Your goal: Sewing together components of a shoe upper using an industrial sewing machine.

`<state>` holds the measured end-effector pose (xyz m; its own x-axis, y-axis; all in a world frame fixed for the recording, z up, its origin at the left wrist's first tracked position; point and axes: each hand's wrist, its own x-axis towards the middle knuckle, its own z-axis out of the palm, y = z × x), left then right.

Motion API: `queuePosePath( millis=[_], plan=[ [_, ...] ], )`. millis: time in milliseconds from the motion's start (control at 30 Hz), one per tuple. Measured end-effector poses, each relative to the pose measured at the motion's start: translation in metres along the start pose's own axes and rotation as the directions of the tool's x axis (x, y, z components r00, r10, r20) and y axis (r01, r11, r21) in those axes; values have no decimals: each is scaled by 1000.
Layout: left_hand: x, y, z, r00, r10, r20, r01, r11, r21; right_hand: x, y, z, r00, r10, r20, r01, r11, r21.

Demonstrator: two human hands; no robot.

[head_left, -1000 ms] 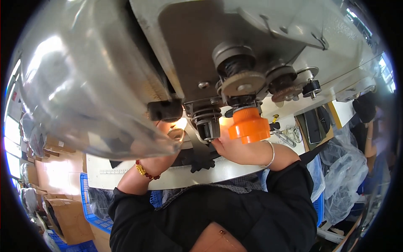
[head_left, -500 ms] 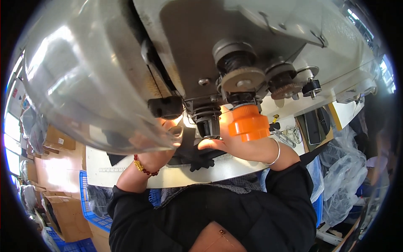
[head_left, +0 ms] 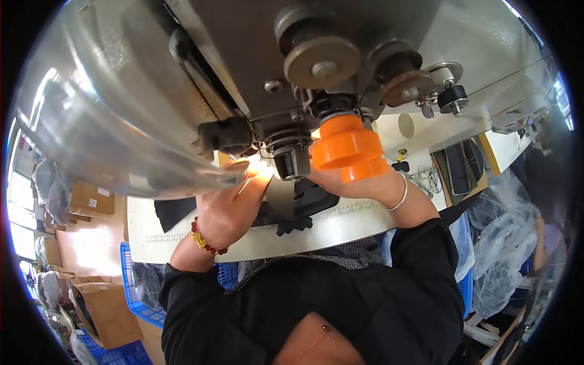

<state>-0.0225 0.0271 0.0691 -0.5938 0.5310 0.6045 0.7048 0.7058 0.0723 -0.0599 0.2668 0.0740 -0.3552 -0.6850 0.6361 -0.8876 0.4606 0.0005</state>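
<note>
Fabric (black) is flanked by left hand and right hand below machine head; fingertips are obscured, neither grip can be told.

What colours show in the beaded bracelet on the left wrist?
Dark red beads and a gold-coloured piece, clearest in the head view.

Passage exists along the near edge of the table, toward its left corner. Overhead approach is obstructed: the transparent guard over the left hand, the orange knob over the right. Clearance beneath the machine head appears tight, though partly hidden.
</note>
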Motion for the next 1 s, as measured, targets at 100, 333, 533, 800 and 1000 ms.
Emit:
queuePosePath(
  millis=[100,333,533,800,1000],
  plan=[
    [-4,-5,8,993,67,-95,-62,997,51,1,-4,8,986,166,17,-167,983,73],
    [-11,-4,15,979,109,-174,-93,991,94,3,-2,7,997,27,-76,-14,987,162],
    [-16,-14,27,977,120,-175,-96,986,139,-2,0,22,984,-110,-137,110,994,-6],
    [-9,-22,30,964,85,-253,-65,994,86,2,-2,17,992,-5,-123,10,999,37],
    [-7,-20,17,989,-3,-150,-10,997,-83,-1,6,19,985,47,-166,-45,999,16]
  ],
)
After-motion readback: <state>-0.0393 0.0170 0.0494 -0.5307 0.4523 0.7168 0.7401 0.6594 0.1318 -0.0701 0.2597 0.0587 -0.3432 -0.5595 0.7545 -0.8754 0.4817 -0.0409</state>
